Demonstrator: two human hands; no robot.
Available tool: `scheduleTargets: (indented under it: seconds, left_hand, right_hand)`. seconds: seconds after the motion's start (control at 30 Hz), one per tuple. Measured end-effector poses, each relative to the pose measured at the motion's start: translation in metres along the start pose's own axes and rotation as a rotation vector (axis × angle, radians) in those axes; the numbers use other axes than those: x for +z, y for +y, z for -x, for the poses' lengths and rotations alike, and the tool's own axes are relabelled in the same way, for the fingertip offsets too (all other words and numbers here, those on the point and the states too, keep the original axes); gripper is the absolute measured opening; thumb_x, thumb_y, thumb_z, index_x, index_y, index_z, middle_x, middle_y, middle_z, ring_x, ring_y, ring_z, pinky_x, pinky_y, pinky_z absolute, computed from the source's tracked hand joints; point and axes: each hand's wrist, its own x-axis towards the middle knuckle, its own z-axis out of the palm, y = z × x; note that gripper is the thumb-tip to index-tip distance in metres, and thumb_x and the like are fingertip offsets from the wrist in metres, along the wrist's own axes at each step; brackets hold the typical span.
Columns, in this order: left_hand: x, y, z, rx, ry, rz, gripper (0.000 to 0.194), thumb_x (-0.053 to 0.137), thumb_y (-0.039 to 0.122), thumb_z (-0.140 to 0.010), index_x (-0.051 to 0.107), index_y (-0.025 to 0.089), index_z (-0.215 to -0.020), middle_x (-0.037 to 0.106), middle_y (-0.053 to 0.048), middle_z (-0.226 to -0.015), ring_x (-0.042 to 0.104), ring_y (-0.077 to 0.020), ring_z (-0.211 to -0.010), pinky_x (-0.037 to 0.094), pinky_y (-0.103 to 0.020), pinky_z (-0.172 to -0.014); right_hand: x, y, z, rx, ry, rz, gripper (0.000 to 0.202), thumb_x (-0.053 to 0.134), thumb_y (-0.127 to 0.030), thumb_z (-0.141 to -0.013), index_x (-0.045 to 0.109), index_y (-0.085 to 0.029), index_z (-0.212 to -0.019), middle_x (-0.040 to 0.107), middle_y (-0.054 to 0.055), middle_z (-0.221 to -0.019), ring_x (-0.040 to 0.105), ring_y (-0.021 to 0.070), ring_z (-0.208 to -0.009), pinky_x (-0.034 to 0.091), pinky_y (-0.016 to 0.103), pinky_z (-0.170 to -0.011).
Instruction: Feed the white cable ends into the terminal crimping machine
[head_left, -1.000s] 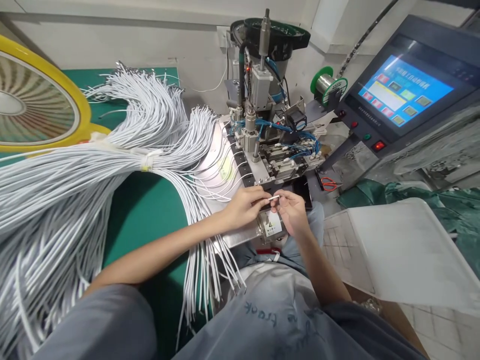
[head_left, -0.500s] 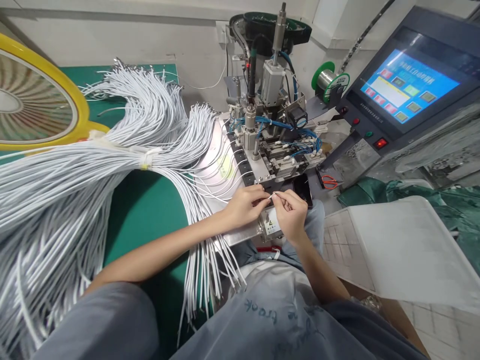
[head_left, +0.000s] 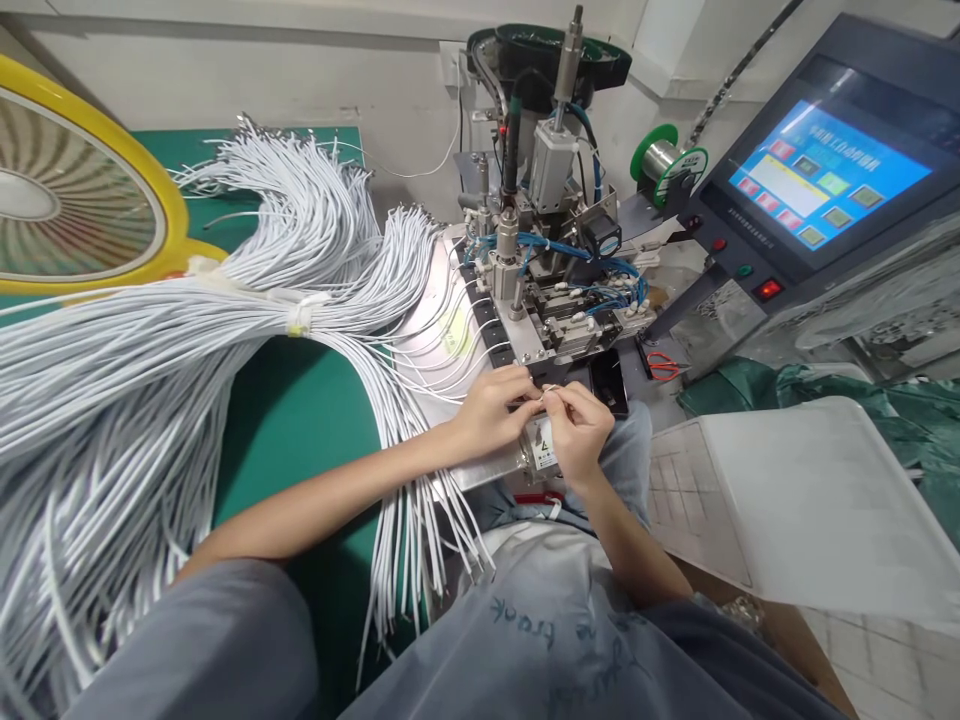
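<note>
In front of the machine, my left hand (head_left: 496, 410) and my right hand (head_left: 579, 428) meet with thumbs and fingertips pinched together. Between them shows the end of a white cable (head_left: 547, 392), held by both; its tip is mostly covered by my fingers. Just beyond my hands is the front edge of a bench machine (head_left: 551, 310) with cylinders and blue air hoses. Several white cables curve into the black slotted rail (head_left: 487, 325) on its left side. A large bundle of white cables (head_left: 247, 320), tied with a band (head_left: 300, 315), lies left, its loose ends hanging under my left forearm.
A yellow-rimmed fan (head_left: 176, 225) stands at the left on the green table mat (head_left: 300, 420). On the right are a lit touchscreen (head_left: 829, 180), a spool of wire (head_left: 664, 160), red-handled cutters (head_left: 661, 365) and a white tray (head_left: 810, 500). A dark phone-like slab (head_left: 609, 380) lies beside my right hand.
My fingertips have drawn slightly closer together around the cable end, so less of it shows. The whole view has shifted slightly; the cables and machine look the same.
</note>
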Motion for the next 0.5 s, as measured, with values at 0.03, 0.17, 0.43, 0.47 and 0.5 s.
scheduleTargets:
  seconds: [0.03,0.17,0.43,0.47,0.5]
  left_hand:
    - [0.0,-0.001,0.0,0.021,-0.006,-0.024,0.019,0.052,0.016,-0.084,0.054,0.015,-0.064,0.049,0.001,-0.06,0.045,-0.0101,-0.058,0.036,-0.022,-0.053]
    - [0.0,-0.008,0.0,0.089,-0.028,-0.106,0.018,0.049,0.014,-0.084,0.057,0.015,-0.068,0.05,-0.001,-0.062,0.045,-0.0112,-0.059,0.035,-0.023,-0.054]
    - [0.001,-0.007,0.002,0.115,0.018,-0.176,0.018,0.049,0.011,-0.083,0.057,0.014,-0.067,0.048,-0.001,-0.06,0.042,-0.0112,-0.058,0.033,-0.023,-0.053]
    - [0.001,-0.007,0.002,0.114,0.012,-0.185,0.019,0.049,0.011,-0.083,0.056,0.014,-0.066,0.048,-0.001,-0.06,0.042,-0.0113,-0.058,0.033,-0.023,-0.053]
    - [0.001,-0.006,0.001,0.117,-0.002,-0.203,0.019,0.048,0.011,-0.084,0.056,0.014,-0.066,0.048,-0.001,-0.06,0.041,-0.0115,-0.058,0.033,-0.024,-0.053]
  right_hand:
    - [-0.003,-0.001,-0.003,0.001,-0.038,0.003,0.016,0.058,-0.023,-0.078,0.068,-0.016,-0.069,0.054,0.0,-0.058,0.046,0.0113,-0.055,0.034,0.025,-0.049]
    - [-0.018,-0.002,-0.019,0.074,-0.23,-0.043,0.014,0.061,-0.024,-0.074,0.069,-0.016,-0.068,0.045,-0.003,-0.051,0.04,0.0097,-0.049,0.031,0.024,-0.045]
    - [-0.005,0.002,-0.007,-0.032,-0.023,0.05,0.018,0.056,-0.022,-0.08,0.068,-0.016,-0.067,0.037,-0.003,-0.052,0.035,0.0094,-0.049,0.028,0.025,-0.046]
    - [-0.004,0.003,-0.004,-0.083,0.018,0.124,0.019,0.055,-0.022,-0.081,0.068,-0.016,-0.068,0.036,-0.003,-0.052,0.033,0.0094,-0.048,0.028,0.026,-0.046]
    - [-0.003,0.003,-0.002,-0.134,0.042,0.195,0.019,0.055,-0.021,-0.081,0.069,-0.016,-0.069,0.035,-0.004,-0.051,0.032,0.0094,-0.048,0.027,0.026,-0.046]
